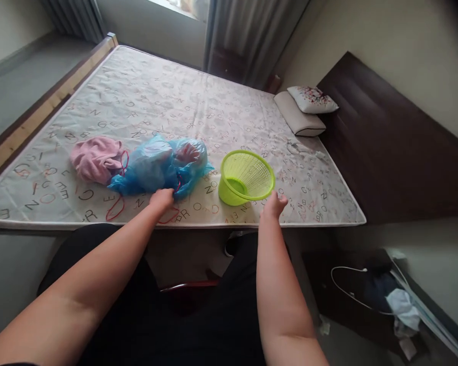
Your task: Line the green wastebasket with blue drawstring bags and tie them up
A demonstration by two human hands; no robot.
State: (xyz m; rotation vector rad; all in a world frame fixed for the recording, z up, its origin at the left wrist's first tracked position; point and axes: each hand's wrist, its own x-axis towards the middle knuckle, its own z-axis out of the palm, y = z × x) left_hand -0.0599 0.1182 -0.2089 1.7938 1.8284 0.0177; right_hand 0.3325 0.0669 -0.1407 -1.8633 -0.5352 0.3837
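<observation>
A blue plastic bag (145, 165) with red drawstrings lies full and crumpled on the mattress. My left hand (163, 199) is closed on its near edge, the fingertips partly hidden. To the right, a lime-green plastic wastebasket (232, 194) with mesh sides leans so its open mouth tips towards the right; its inside looks bare. My right hand (275, 205) grips the near right part of the basket's rim, with a thumb or finger sticking out. A pink towel (95, 160) is bunched at the left of the bag, beside a loop of red string.
The letter-printed mattress (198, 101) spans the view, with a wooden bed frame (49, 104) along its left. Two pillows (313, 99) lie by the dark headboard (397, 132). At lower right, a dark nightstand (328, 290) bears a white cable (339, 290) and cloths.
</observation>
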